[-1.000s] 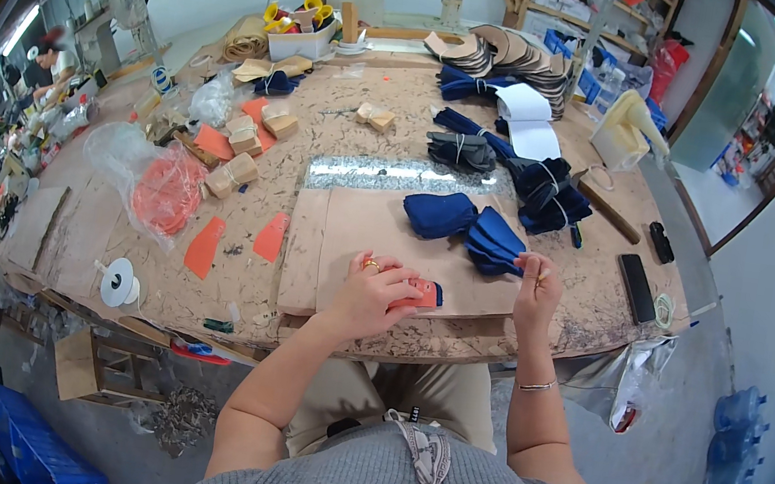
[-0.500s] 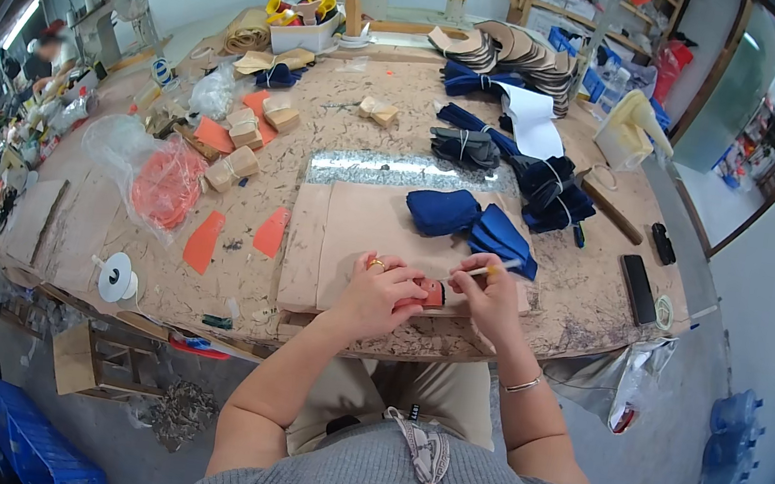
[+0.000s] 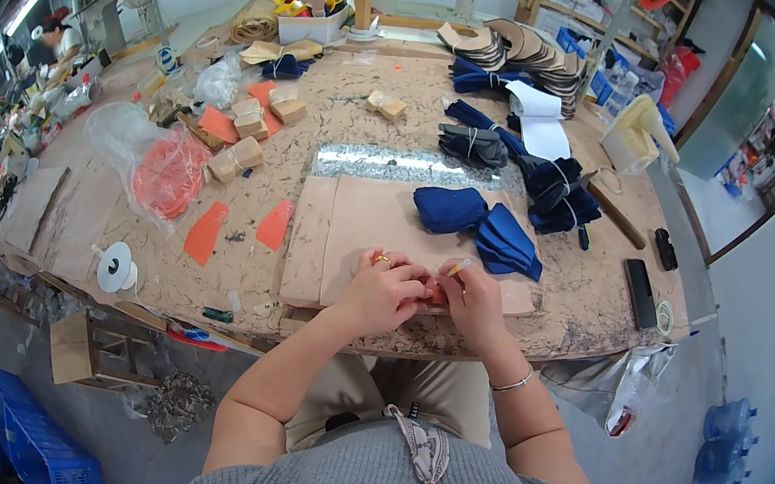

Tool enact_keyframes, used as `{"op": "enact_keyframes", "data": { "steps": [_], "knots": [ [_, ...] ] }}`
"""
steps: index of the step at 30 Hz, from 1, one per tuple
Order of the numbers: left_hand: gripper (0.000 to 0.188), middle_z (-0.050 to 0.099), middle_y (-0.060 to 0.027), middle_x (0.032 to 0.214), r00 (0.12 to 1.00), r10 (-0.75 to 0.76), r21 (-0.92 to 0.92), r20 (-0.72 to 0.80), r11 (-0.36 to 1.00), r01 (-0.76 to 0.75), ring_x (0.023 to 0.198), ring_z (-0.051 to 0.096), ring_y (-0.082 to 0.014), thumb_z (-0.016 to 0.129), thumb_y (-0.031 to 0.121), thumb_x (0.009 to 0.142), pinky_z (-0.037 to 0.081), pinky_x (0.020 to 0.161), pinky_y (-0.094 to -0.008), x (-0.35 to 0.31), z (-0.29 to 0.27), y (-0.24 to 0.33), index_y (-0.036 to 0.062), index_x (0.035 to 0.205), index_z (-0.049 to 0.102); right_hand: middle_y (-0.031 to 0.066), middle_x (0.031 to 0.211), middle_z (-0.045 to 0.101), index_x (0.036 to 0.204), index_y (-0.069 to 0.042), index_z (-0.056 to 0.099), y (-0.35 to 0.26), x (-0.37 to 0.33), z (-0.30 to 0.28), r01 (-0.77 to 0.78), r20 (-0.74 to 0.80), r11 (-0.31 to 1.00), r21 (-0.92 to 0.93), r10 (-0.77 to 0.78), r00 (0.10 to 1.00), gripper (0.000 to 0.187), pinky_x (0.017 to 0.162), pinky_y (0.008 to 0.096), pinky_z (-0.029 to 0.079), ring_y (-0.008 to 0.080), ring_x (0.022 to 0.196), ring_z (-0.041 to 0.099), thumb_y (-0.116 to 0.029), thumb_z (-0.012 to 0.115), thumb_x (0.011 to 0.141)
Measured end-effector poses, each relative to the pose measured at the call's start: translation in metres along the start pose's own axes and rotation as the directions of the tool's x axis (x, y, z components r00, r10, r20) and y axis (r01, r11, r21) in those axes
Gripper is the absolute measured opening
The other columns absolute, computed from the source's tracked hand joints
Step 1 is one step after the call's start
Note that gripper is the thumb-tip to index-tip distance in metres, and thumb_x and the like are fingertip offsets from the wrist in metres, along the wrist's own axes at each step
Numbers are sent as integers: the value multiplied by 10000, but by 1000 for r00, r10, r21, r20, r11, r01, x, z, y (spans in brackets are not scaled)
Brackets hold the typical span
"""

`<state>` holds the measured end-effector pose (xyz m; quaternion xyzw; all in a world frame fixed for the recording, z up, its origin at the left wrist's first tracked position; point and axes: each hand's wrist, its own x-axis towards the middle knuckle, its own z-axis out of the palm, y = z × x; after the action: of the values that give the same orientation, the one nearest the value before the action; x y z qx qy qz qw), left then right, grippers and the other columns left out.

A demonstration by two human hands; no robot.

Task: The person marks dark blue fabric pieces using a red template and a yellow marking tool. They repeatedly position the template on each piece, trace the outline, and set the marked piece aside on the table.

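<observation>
Over the near edge of a beige board [image 3: 360, 224], my two hands meet around a small orange-red piece [image 3: 439, 295] with a dark edge. My left hand [image 3: 383, 292] is closed on it, fingertips pinching, so most of the piece is hidden. Close beside it, my right hand [image 3: 475, 303] has its fingers bent at the piece's right side. A thin pale stick-like tool [image 3: 459, 267] pokes up between its thumb and forefinger; its kind is unclear. Just beyond my hands lie fanned blue fabric pieces [image 3: 509, 242] and a blue padded piece [image 3: 448, 210].
Flat orange pieces [image 3: 204, 236] and a plastic bag of orange pieces [image 3: 168, 176] lie left, near a white spool [image 3: 117, 267]. Dark blue tied bundles [image 3: 552, 193], a wooden-handled tool [image 3: 619, 211] and a black phone [image 3: 638, 293] are on the right.
My right hand has moved slightly left, its fingers now at the orange-red piece. The stick has turned from slanting out rightward to a short, steeper end above the fingers.
</observation>
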<state>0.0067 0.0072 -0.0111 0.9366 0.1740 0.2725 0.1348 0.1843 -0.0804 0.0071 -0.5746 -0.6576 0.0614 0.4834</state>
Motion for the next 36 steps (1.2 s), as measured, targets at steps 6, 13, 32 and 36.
{"op": "enact_keyframes", "data": {
  "steps": [6,13,32,36],
  "knots": [
    [171,680,17,1156,1000,-3,-17,-25,1000,3,1127,571,-222,762,194,715,338,1006,-534,1,2,1,175,877,710,142,754,627,923,-21,598,-3,1,4,-105,-36,986,130,111,993,53,605,341,499,274,684,657,-17,638,889],
    [165,672,19,1157,1000,2,-1,-25,1000,-2,1137,560,-215,753,230,744,331,1007,-542,-1,5,-3,165,886,699,132,794,646,899,-20,608,-9,3,15,2,-38,998,57,0,999,26,612,346,501,284,688,645,-25,631,891],
    [372,437,-177,1485,830,-437,-787,-347,617,-4,1356,449,-256,654,84,934,392,1106,-371,-12,0,-18,-14,1282,568,107,1003,576,1028,-40,648,2,-8,3,-80,156,973,-216,115,981,256,889,410,448,342,1030,514,-111,747,803],
    [374,465,-180,1459,808,-416,-721,-418,693,-16,1334,472,-263,675,92,915,415,1088,-368,-13,0,-16,-7,1264,583,106,951,598,1014,-40,659,4,-5,7,4,127,968,-250,29,991,244,835,384,465,299,945,558,-133,761,813]
  ]
}}
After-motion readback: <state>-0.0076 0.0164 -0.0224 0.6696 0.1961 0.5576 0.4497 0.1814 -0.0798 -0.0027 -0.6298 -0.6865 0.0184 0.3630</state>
